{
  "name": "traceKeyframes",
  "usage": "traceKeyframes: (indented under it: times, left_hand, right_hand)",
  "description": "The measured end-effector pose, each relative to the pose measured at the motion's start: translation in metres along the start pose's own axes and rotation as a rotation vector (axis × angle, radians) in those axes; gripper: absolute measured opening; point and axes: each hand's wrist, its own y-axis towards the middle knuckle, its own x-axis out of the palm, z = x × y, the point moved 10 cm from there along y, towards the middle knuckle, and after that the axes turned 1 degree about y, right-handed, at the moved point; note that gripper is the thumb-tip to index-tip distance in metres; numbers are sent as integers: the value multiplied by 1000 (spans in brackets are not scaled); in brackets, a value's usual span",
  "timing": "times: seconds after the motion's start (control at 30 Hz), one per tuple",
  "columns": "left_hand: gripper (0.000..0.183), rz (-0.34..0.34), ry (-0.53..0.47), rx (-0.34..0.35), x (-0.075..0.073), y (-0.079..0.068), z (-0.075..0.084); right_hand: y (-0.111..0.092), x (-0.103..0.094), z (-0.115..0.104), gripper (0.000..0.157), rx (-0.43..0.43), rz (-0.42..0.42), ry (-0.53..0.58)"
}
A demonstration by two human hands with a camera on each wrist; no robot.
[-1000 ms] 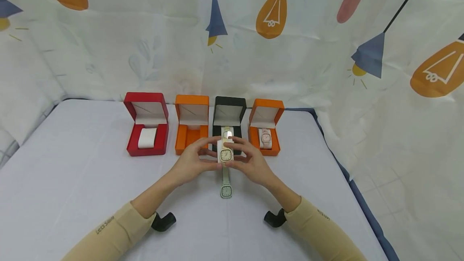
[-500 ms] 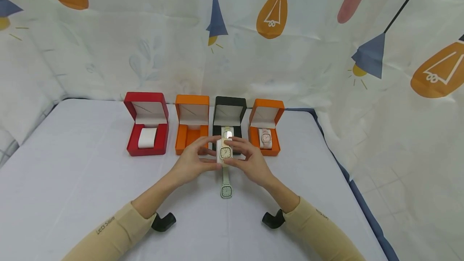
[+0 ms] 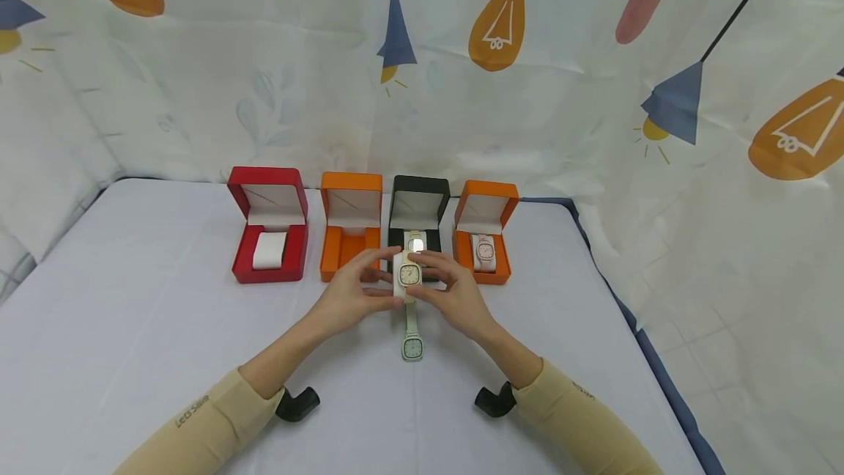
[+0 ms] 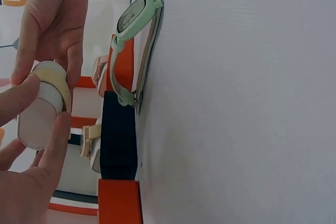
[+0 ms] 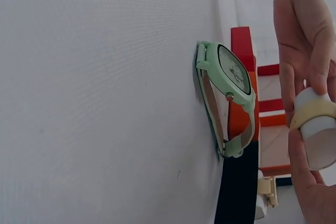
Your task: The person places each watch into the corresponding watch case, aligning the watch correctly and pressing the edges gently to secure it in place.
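Observation:
Between my hands is a white watch pillow (image 4: 38, 124) with a pale yellow wristwatch (image 3: 409, 274) round it, raised in front of the black box. My left hand (image 3: 356, 290) grips the pillow from the left, fingers at its top and thumb at its lower end. From the right, my right hand (image 3: 456, 292) pinches the watch on the pillow, thumb below the dial and fingers above. On the table beneath lies a mint green wristwatch (image 5: 231, 72), its strap forming a loop. Behind my hands, another pale yellow watch (image 3: 415, 242) sits in the black box (image 3: 420, 193).
Open boxes stand in a row at the back: a red box (image 3: 268, 182) with a white pillow (image 3: 269, 251), a pillowless orange box (image 3: 352, 193), and an orange box (image 3: 488, 193) holding a pink watch (image 3: 484, 251). A printed curtain (image 3: 422, 123) hangs behind the white table (image 3: 165, 299).
The held watch and pillow have shifted slightly left and up in the head view, and my right hand has moved a little left with them. My left hand is nearly still.

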Motion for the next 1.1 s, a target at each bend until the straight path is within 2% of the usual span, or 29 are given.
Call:
traceKeyframes:
  times: [0.4,0.7,1.1]
  left_hand:
    - [80,0,19,-21,-1,-1,-3]
    - [77,1,47,-14,-6,-2,-4]
    - [76,-5,90,1,-14,-3,-1]
  right_hand:
    - [1,5,0,48,-2,-8,-16]
    - [1,9,0,50,14,-59,10]
    - [1,13,-2,55,-27,-127,26]
